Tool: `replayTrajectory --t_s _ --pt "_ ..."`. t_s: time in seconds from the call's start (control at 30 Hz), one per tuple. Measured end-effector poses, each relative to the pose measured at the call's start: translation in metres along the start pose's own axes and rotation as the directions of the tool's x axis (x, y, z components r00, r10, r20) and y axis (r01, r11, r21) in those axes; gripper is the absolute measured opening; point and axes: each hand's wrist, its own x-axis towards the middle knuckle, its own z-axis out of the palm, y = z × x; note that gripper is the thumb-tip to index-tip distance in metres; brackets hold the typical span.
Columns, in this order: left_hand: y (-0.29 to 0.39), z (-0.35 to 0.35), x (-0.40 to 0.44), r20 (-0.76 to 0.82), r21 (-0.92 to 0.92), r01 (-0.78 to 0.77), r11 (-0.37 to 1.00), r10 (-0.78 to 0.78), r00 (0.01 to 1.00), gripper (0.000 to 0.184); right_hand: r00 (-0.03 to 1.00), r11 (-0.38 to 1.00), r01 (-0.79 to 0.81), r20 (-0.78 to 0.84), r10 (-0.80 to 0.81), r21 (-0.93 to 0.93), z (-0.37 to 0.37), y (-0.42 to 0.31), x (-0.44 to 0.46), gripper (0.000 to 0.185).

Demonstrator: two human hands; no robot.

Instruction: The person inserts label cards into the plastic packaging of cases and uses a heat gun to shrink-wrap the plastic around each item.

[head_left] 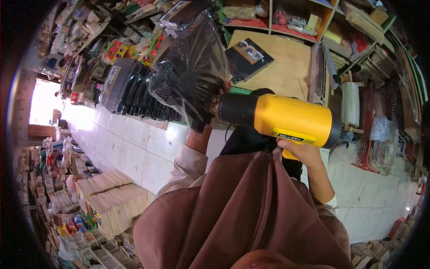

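My right hand (304, 151) is closed round the handle of a yellow heat gun (293, 117) marked SELLERY. Its black barrel (237, 109) points left. Just beyond the nozzle is a dark, flat item in loose clear plastic wrap (190, 74), held up and tilted. My left hand (226, 85) grips this plastic-wrapped black item near its lower right side; most of the hand is hidden behind it, with only fingertips and the wrist showing. Whether the nozzle touches the wrap I cannot tell.
A black box with a printed label (249, 58) lies on the wooden table (286, 58). Several similar black items (143, 92) stand in a row at the left. Stacked wooden boards (114, 197) sit on the tiled floor (134, 152). A plastic film roll (350, 103) is at the right.
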Motion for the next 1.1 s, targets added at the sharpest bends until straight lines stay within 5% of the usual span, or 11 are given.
replayTrajectory --t_s 0.13,0.23,0.3,0.37,0.43,0.53,0.73,0.83,0.93,1.1 --pt "-0.021 0.022 0.009 0.105 -0.335 0.234 0.913 -0.211 0.972 0.059 0.997 0.997 -0.082 -0.006 0.082 0.003 -0.001 0.008 -0.010 0.032" --pt "-0.050 0.045 0.009 0.080 -0.389 0.181 0.903 -0.163 0.983 0.059 0.995 0.995 -0.103 -0.013 0.103 -0.012 -0.001 0.012 -0.015 0.033" --pt "0.006 -0.013 0.012 0.136 -0.515 0.240 0.823 -0.198 0.971 0.059 0.989 0.990 -0.145 -0.014 0.145 0.002 -0.002 0.015 -0.019 0.036" --pt "0.011 -0.016 0.012 0.112 -0.481 0.212 0.851 -0.180 0.977 0.057 0.972 0.972 -0.233 -0.007 0.233 0.043 -0.004 0.019 -0.023 0.041" --pt "-0.030 0.036 0.009 0.016 -0.271 0.100 0.958 -0.099 0.995 0.056 0.987 0.988 -0.155 -0.044 0.156 0.027 -0.010 0.024 -0.025 0.039" --pt "-0.007 0.015 0.017 0.111 -0.355 0.341 0.870 -0.323 0.940 0.052 0.986 0.982 -0.143 -0.073 0.153 0.127 -0.013 0.016 -0.020 0.034" --pt "-0.016 -0.006 0.007 0.152 -0.084 0.073 0.994 -0.059 0.987 0.054 0.995 0.972 0.043 -0.102 -0.020 0.232 -0.010 -0.010 0.027 0.034" --pt "-0.030 0.014 0.005 0.072 -0.336 0.243 0.910 -0.232 0.970 0.050 0.987 0.985 0.050 -0.161 -0.023 0.167 -0.011 -0.019 0.048 0.028" --pt "-0.028 0.001 0.000 0.086 -0.521 0.296 0.801 -0.296 0.951 0.053 0.960 0.951 0.093 -0.280 -0.007 0.294 -0.007 -0.025 0.067 0.018" --pt "-0.024 0.000 0.003 0.177 -0.365 0.365 0.856 -0.321 0.930 0.060 0.943 0.964 0.040 -0.329 0.050 0.261 -0.018 -0.021 0.086 0.020"
